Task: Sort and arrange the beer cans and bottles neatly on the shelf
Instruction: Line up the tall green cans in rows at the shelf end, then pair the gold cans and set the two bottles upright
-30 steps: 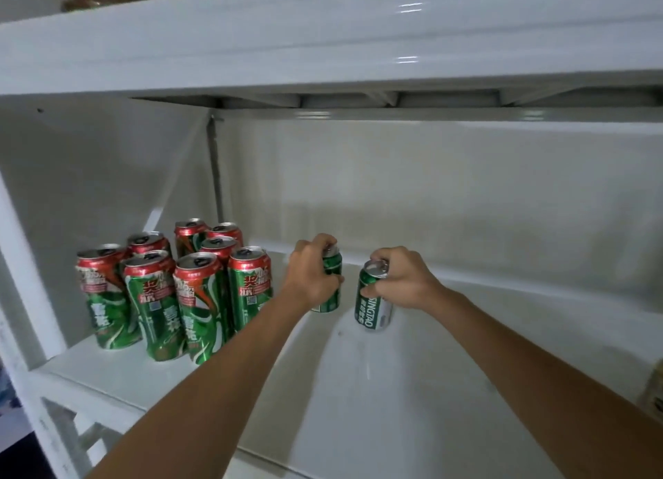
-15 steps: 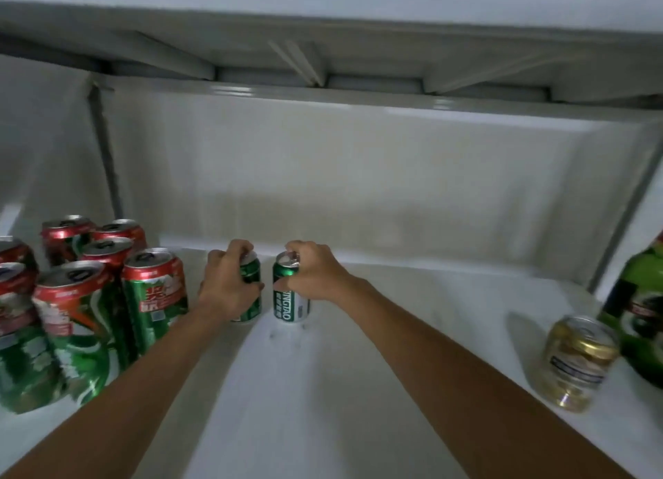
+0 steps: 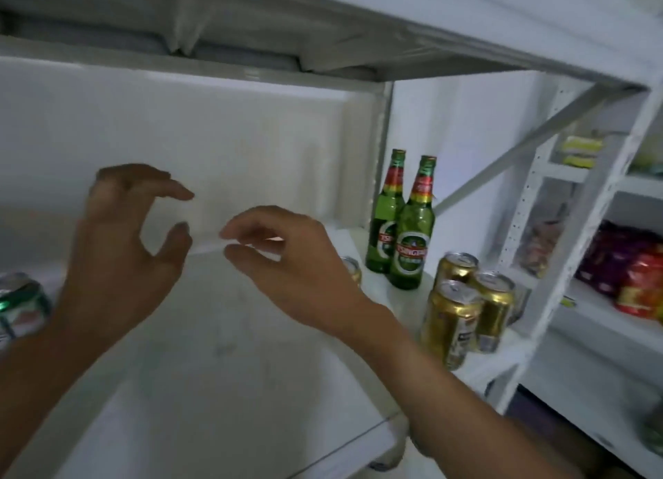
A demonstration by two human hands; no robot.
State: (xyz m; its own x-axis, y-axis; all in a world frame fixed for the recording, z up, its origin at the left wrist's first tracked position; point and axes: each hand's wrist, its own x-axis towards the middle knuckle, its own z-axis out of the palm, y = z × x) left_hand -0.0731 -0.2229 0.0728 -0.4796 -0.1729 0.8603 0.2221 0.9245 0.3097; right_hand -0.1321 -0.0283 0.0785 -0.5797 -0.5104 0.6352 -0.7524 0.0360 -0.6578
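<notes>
My left hand (image 3: 122, 249) and my right hand (image 3: 294, 267) hover above the white shelf (image 3: 222, 371), both empty with fingers loosely spread. Two green beer bottles (image 3: 409, 227) stand upright at the back right of the shelf. Three gold cans (image 3: 462, 306) cluster at the shelf's right front, and a further gold can (image 3: 353, 268) peeks out behind my right wrist. At the far left edge one green can (image 3: 21, 304) is partly in view. The two small green cans I held before are out of sight.
A white upright post (image 3: 588, 245) and diagonal brace bound the shelf on the right. Beyond it, another shelf unit holds red and purple snack packets (image 3: 631, 267) and yellow packs higher up. The shelf above hangs low overhead.
Both hands have let go of the small green cans and lifted off, now empty. The view has swung right, bringing the bottles and gold cans into sight.
</notes>
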